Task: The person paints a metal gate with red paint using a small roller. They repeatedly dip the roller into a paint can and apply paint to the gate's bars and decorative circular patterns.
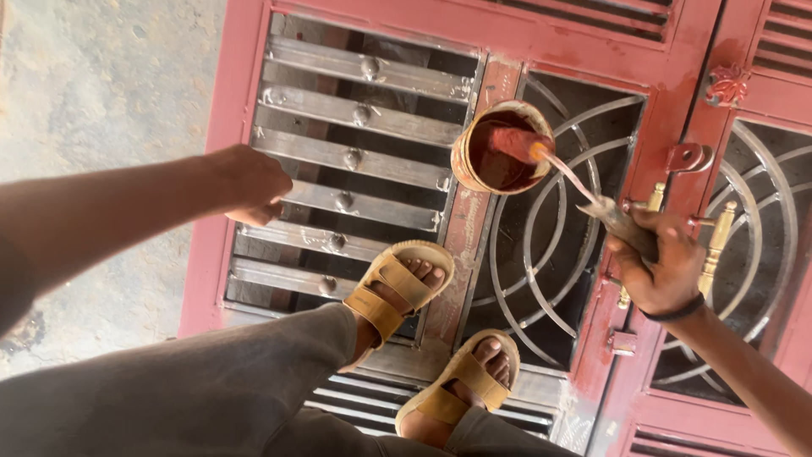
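My right hand (660, 267) grips the handle of a small paint roller (584, 190), whose red-coated head dips into a round paint tin (501, 148) of red paint. The tin rests on a metal gate (541, 42) lying flat, painted red on its frame, with bare grey slats and curved bars. My left hand (254, 184) hovers over the gate's left edge, fingers curled in, holding nothing that I can see. Both my feet in tan sandals (397, 288) stand on the gate's bars.
Bare concrete floor (101, 93) lies to the left of the gate. A brass handle (715, 245) and a red latch (687, 156) sit on the gate near my right hand. A second gate panel (774, 195) lies at the right.
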